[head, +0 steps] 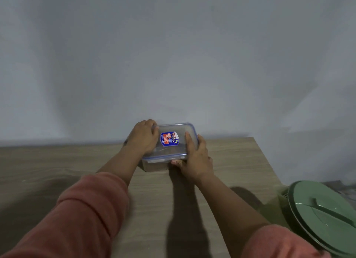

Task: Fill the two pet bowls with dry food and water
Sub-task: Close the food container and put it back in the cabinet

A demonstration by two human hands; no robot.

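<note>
Against grey wall, on wooden worktop (pixel 57 161): lidded plastic box (pixel 171 142), left hand (pixel 143 138) and right hand (pixel 195 157) each in clamped grip on its sides.

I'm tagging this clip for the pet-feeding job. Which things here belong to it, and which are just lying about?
Belongs to the job:
- clear lidded container, brown contents inside, probably the dry food
- left hand and right hand, gripping its two ends

Just lying about:
- green lidded bin at the right edge
- wooden table

No pet bowls are in view.
</note>
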